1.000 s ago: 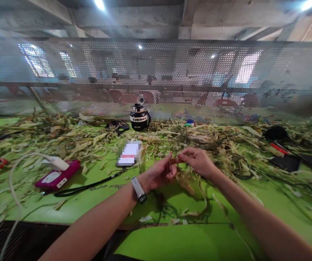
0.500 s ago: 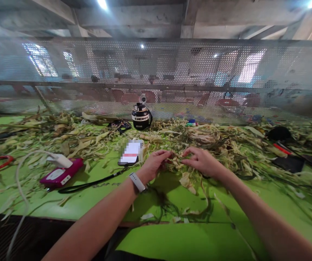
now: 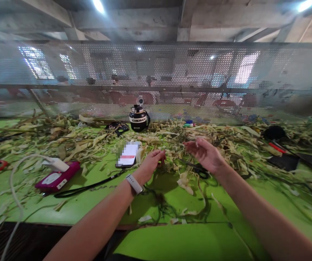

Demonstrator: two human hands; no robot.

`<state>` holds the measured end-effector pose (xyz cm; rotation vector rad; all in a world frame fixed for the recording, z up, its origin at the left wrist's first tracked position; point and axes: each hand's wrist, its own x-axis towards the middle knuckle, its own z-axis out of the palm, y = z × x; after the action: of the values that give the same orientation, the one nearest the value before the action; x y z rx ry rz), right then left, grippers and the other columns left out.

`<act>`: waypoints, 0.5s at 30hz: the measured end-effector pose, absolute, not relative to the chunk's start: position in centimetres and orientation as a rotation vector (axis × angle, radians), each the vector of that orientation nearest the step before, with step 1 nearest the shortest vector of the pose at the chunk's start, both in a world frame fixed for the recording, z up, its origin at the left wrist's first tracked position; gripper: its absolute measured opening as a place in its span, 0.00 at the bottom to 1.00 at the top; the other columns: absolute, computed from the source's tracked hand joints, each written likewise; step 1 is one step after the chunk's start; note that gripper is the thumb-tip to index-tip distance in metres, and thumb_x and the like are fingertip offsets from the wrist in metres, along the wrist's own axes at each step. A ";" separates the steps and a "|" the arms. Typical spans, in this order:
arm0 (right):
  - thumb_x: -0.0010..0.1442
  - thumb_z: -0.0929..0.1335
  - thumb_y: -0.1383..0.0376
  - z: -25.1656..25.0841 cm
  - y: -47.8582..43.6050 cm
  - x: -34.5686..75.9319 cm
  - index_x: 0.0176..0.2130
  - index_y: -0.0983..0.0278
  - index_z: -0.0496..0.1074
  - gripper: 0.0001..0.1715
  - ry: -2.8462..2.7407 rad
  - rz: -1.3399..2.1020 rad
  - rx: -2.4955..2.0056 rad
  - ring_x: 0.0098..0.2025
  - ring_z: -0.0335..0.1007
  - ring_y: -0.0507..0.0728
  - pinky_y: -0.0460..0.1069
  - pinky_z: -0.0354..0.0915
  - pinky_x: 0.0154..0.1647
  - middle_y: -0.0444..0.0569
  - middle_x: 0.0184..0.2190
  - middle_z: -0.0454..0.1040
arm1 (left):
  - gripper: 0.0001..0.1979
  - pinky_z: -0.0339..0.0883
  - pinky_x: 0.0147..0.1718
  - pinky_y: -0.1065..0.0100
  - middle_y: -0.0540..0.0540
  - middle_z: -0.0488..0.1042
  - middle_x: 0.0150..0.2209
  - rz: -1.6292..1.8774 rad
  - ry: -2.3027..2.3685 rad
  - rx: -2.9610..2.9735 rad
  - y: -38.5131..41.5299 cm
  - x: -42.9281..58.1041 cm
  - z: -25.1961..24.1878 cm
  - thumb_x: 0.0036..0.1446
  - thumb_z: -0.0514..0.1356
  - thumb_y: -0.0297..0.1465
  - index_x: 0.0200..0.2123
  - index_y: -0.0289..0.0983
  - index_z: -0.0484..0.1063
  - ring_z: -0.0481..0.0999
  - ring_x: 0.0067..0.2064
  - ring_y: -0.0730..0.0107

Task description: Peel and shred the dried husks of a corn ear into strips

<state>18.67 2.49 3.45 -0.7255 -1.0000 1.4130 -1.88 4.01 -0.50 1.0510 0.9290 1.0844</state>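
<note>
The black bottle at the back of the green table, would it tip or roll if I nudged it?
The black bottle looks squat and wide, standing upright, so it probably resists tipping. Its flip cap seems raised, so it might spill if knocked over. The side handle would likely stop it rolling far among the dried leaf strips.

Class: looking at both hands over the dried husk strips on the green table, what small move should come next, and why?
Probably lower the right hand to pinch a strip from the husk pile. It hovers open above the pile, holding nothing, while the left hand rests with fingers curled at the pile's edge.
</note>
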 end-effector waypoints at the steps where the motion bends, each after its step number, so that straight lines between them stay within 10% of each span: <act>1: 0.46 0.72 0.63 3.3 2.4 18.4 0.21 0.62 0.64 0.13 -0.909 1.483 -0.666 0.31 0.69 0.51 0.48 0.67 0.41 0.41 0.21 0.71 | 0.10 0.53 0.20 0.76 0.53 0.65 0.22 1.097 0.930 0.994 4.0 -1.9 -0.4 0.45 0.64 0.33 0.21 0.35 0.67 0.61 0.23 0.80; 8: 0.52 0.70 0.67 1.6 2.6 17.4 0.18 0.63 0.55 0.21 -0.686 1.692 -0.609 0.15 0.47 0.45 0.43 0.67 0.27 0.35 0.11 0.51 | 0.11 0.50 0.15 0.80 0.53 0.68 0.26 1.012 0.484 0.719 3.2 -1.8 0.3 0.47 0.64 0.31 0.26 0.34 0.64 0.55 0.17 0.88; 15: 0.49 0.71 0.67 2.2 2.6 17.3 0.19 0.63 0.53 0.22 -0.870 1.664 -0.667 0.14 0.40 0.43 0.40 0.46 0.13 0.33 0.12 0.48 | 0.17 0.36 0.13 0.78 0.58 0.56 0.17 0.817 0.648 1.012 2.7 -1.6 0.4 0.47 0.64 0.37 0.22 0.36 0.57 0.48 0.15 0.87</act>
<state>17.33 2.63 2.15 -0.6665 -0.8704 1.6640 -1.61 2.66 0.45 1.0115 0.6476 0.8173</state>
